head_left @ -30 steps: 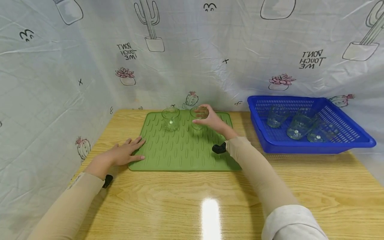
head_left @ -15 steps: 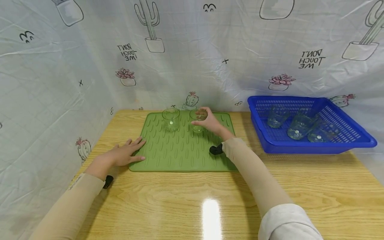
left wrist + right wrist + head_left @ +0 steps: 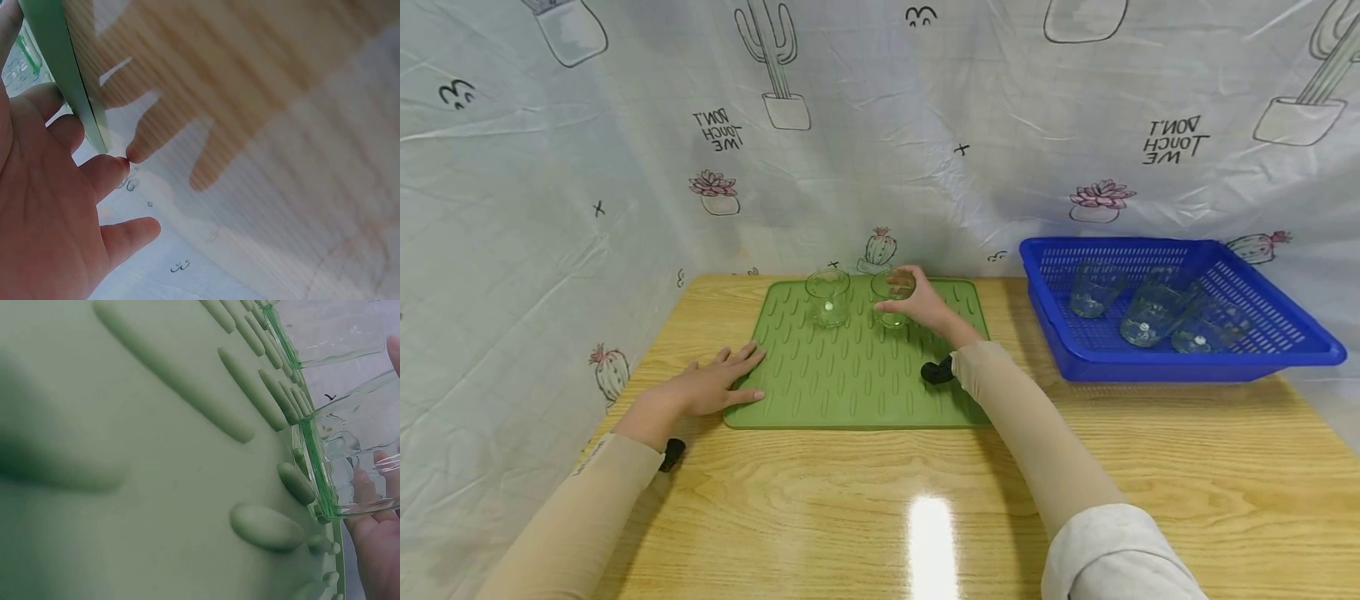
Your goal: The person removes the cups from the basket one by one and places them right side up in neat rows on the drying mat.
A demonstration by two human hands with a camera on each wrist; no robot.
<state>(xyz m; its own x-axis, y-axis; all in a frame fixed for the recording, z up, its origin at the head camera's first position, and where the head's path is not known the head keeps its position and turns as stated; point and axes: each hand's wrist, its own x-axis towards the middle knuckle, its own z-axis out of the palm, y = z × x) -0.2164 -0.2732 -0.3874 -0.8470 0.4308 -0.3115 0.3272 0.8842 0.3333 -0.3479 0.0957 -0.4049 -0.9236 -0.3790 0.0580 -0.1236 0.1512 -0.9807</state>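
Observation:
A clear drinking glass point(image 3: 887, 315) stands upright near the back of the green ridged mat point(image 3: 850, 387). My right hand point(image 3: 927, 303) grips it from the right side, thumb in front and fingers behind. To its left, apart from it, is a second clear glass point(image 3: 828, 302), also upright. In the right wrist view the base of the held glass point(image 3: 340, 447) meets the mat, and fingers show through its wall. My left hand point(image 3: 711, 386) lies spread at the mat's left edge, fingertips on the mat; in the left wrist view its fingers point(image 3: 103, 174) look straight.
A blue perforated plastic basket point(image 3: 1187, 368) stands right of the mat, with several glasses point(image 3: 1150, 315) inside, some leaning or lying. Wooden tabletop point(image 3: 805, 500) surrounds the mat. A white sheet point(image 3: 880, 167) with cactus drawings hangs behind and at the left.
My right hand and the glass it grips have shifted slightly left, toward the other glass. My left hand has stayed in place.

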